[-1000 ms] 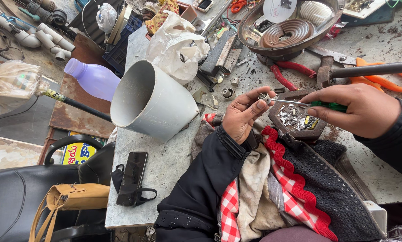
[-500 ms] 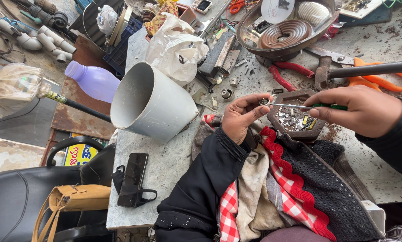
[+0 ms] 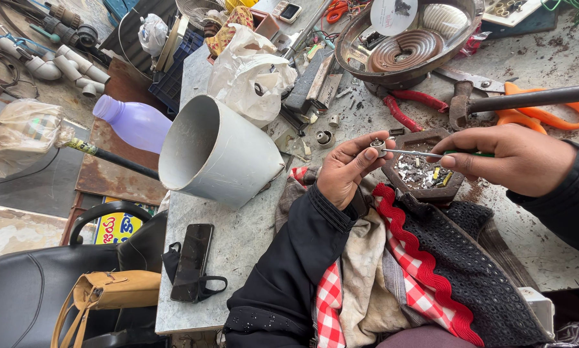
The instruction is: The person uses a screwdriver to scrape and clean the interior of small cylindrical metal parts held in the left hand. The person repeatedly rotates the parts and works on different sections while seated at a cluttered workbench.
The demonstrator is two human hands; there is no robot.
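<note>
My left hand (image 3: pixel 349 169) pinches a small round metal part (image 3: pixel 378 144) between thumb and fingertips above the grey worktable (image 3: pixel 238 238). My right hand (image 3: pixel 512 158) grips a thin screwdriver (image 3: pixel 425 153) with a green handle, and its tip touches the small part. Just under both hands sits a dark hexagonal tray (image 3: pixel 425 171) holding several small screws and bits. Layers of cloth, red checked and black knitted, cover my lap below the hands.
A grey metal bucket (image 3: pixel 215 151) lies on its side left of my hands. A round heater coil dish (image 3: pixel 409 42), red pliers (image 3: pixel 409 106), orange scissors (image 3: pixel 547 113) and a hammer (image 3: pixel 515 100) lie behind. A black phone (image 3: pixel 191 261) rests near the table's front edge.
Both hands stay joined over the tray, with only small shifts. My left hand has drifted slightly up with the part while the screwdriver tip stays on it.
</note>
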